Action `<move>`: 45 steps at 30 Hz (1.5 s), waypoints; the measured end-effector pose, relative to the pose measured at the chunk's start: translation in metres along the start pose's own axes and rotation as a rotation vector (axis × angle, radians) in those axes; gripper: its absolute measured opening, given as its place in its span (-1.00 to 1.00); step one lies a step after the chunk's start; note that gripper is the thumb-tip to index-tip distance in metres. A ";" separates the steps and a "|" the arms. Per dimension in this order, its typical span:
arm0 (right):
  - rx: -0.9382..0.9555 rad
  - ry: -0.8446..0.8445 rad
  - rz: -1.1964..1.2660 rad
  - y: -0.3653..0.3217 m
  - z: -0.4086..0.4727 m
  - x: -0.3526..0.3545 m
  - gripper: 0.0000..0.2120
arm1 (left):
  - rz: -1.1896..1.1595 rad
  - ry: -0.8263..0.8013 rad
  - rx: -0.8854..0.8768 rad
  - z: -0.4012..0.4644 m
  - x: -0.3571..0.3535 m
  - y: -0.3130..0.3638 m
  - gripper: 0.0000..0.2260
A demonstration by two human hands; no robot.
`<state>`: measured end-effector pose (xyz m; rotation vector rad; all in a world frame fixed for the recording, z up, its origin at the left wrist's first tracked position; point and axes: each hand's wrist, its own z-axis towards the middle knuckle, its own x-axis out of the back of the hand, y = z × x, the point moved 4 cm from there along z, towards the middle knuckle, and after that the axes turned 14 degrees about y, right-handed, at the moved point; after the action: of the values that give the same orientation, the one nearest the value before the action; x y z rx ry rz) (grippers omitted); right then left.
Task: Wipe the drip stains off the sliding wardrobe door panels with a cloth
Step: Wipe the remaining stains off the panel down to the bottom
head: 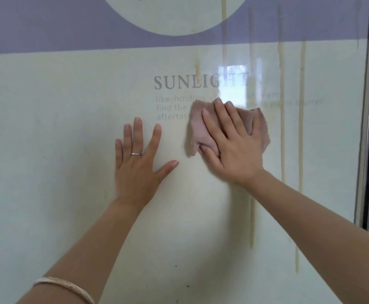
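At mid-frame her right hand point(231, 145) presses the pink cloth point(203, 130) flat-fingered against the glossy door panel point(47, 128); the left hand point(138, 161) rests spread beside it. The cloth looks soft and light, best pinned under the palm. Drip stains point(281, 106) remain at right.

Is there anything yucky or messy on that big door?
Yes. Yellowish drip streaks run down the door panel, mostly right of the pink cloth under the right hand. The left hand rests flat on the panel.
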<state>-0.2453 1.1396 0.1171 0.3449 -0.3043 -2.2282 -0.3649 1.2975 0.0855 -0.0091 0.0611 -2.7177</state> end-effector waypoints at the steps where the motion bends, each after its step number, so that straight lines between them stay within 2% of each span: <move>1: 0.002 0.006 -0.015 0.012 0.007 0.001 -0.41 | -0.003 -0.010 0.003 0.000 0.000 0.000 -0.32; 4: -0.287 -0.027 -0.050 0.047 0.028 -0.001 -0.37 | 0.003 -0.027 0.005 0.000 -0.002 0.001 -0.32; 6: -0.378 0.024 -0.056 0.042 0.022 -0.002 -0.37 | 0.003 -0.021 0.004 0.001 -0.003 0.003 -0.32; 11: -0.254 0.046 -0.031 0.010 -0.005 -0.003 -0.42 | -0.036 -0.052 0.072 0.005 0.006 0.015 -0.25; 14: -0.156 0.010 0.015 0.019 0.000 0.002 -0.42 | -0.051 -0.038 0.034 0.021 0.003 0.046 -0.22; 16: -0.111 -0.037 0.011 0.042 0.004 0.009 -0.39 | -0.079 -0.090 0.071 0.031 -0.004 0.060 -0.21; 17: -0.168 -0.063 0.001 0.061 0.008 0.013 -0.37 | -0.083 -0.112 0.098 0.035 -0.009 0.064 -0.22; 20: -0.509 -0.079 -0.037 0.113 0.016 0.015 -0.32 | -0.068 -0.113 0.123 0.032 -0.016 0.059 -0.19; 22: -0.584 -0.023 -0.021 0.109 0.023 0.009 -0.33 | -0.073 -0.096 0.122 0.030 -0.018 0.057 -0.19; 24: -0.437 0.027 0.013 0.078 0.024 0.002 -0.36 | -0.077 -0.085 0.122 0.030 -0.019 0.055 -0.20; 26: -0.185 0.045 0.046 0.049 0.016 -0.001 -0.39 | -0.068 -0.085 0.117 0.030 -0.017 0.054 -0.20; 29: -0.010 0.029 0.052 0.063 0.013 0.004 -0.40 | -0.053 -0.108 0.117 0.031 -0.013 0.053 -0.18; 31: -0.130 0.055 0.005 0.095 0.024 0.007 -0.39 | -0.048 -0.137 0.134 0.031 -0.011 0.054 -0.15; 34: -0.475 0.061 -0.001 0.119 0.040 0.002 -0.36 | -0.051 -0.173 0.158 0.032 -0.011 0.056 -0.13; 35: -0.489 0.069 -0.005 0.110 0.040 0.001 -0.36 | -0.051 -0.182 0.161 0.032 -0.012 0.056 -0.13; 36: -0.427 0.074 0.005 0.097 0.038 0.001 -0.37 | -0.048 -0.179 0.165 0.032 -0.014 0.057 -0.12; 39: -0.088 0.057 0.048 0.060 0.015 -0.001 -0.39 | -0.050 -0.162 0.160 0.031 -0.013 0.057 -0.12; 41: 0.004 0.038 0.064 0.065 0.011 0.003 -0.39 | -0.047 -0.171 0.163 0.031 -0.013 0.057 -0.12; 43: -0.071 0.062 0.018 0.084 0.021 0.002 -0.39 | -0.051 -0.177 0.162 0.032 -0.011 0.059 -0.13; 45: -0.296 0.103 -0.008 0.099 0.037 0.000 -0.39 | -0.059 -0.179 0.166 0.033 -0.010 0.057 -0.13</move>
<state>-0.1876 1.0824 0.1842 0.2990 0.0829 -2.2139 -0.3320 1.2486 0.1155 -0.2084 -0.2204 -2.7596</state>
